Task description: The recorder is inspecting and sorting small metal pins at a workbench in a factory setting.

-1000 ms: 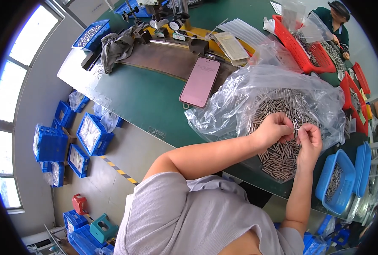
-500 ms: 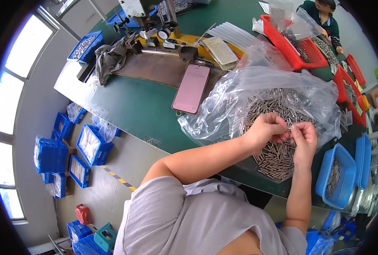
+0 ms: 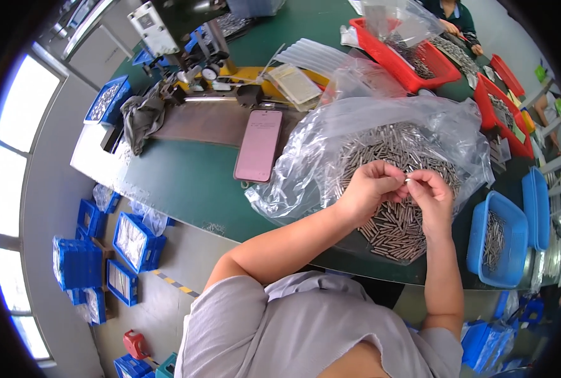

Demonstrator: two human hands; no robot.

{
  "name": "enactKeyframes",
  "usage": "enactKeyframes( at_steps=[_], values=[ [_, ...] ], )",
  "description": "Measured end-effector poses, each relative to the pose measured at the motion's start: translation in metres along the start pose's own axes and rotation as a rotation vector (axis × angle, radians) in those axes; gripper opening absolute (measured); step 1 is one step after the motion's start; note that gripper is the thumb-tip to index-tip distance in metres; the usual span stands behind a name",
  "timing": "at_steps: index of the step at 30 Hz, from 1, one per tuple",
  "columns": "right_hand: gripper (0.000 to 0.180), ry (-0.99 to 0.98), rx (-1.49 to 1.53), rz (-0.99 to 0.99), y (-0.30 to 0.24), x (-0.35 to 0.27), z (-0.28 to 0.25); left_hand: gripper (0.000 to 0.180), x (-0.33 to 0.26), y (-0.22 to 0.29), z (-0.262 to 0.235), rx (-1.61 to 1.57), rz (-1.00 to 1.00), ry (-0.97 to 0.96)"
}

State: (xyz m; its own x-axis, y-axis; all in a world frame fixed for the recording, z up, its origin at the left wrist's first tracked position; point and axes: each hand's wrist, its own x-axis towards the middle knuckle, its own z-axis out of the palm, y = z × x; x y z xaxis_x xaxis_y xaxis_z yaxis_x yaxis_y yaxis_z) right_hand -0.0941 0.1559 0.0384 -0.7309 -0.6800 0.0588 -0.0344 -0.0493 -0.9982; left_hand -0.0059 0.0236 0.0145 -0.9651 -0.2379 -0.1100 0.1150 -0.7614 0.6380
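My left hand (image 3: pixel 373 190) and my right hand (image 3: pixel 433 198) meet above a heap of small metal pins (image 3: pixel 397 228). The fingertips of both are pinched together around something tiny, with a pale glint showing between them; the fingers hide its shape. Under the hands the pins lie on a clear plastic bag (image 3: pixel 305 165), spread wide and crumpled at its edges. Left of the bag lies a pink-screened phone (image 3: pixel 258 146), partly on a brown metal plate (image 3: pixel 198 120).
A blue basket (image 3: pixel 518 242) holding some pins stands to the right. Red baskets (image 3: pixel 412 85) of metal parts sit at the far right, near another person (image 3: pixel 450 19). A press-like machine with a dial gauge (image 3: pixel 211 72) and a grey rag (image 3: pixel 143 120) occupy the back left.
The whole view has shifted slightly, with the table things appearing further left. Both hands stay pinched together over the pins, and the fingers have changed position a little.
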Motion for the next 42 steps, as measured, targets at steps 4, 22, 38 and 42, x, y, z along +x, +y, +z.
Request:
enactKeyframes(
  at_steps=[4,22,38,42],
  values=[
    [0.009,-0.047,-0.012,0.062,0.0,0.002,0.0,0.007,0.0,-0.003,-0.003,0.118,0.055,-0.01],
    [0.029,-0.169,-0.881,-0.003,-0.015,0.009,-0.014,0.002,-0.002,0.004,-0.004,0.15,0.121,0.161],
    [0.031,-0.284,-1.169,-0.4,0.007,0.0,0.003,0.004,-0.003,0.005,0.002,0.165,0.135,0.2],
    [0.025,-0.242,-1.15,-0.404,0.01,-0.004,0.01,0.004,-0.002,0.007,0.002,0.138,0.193,0.206]
  ],
)
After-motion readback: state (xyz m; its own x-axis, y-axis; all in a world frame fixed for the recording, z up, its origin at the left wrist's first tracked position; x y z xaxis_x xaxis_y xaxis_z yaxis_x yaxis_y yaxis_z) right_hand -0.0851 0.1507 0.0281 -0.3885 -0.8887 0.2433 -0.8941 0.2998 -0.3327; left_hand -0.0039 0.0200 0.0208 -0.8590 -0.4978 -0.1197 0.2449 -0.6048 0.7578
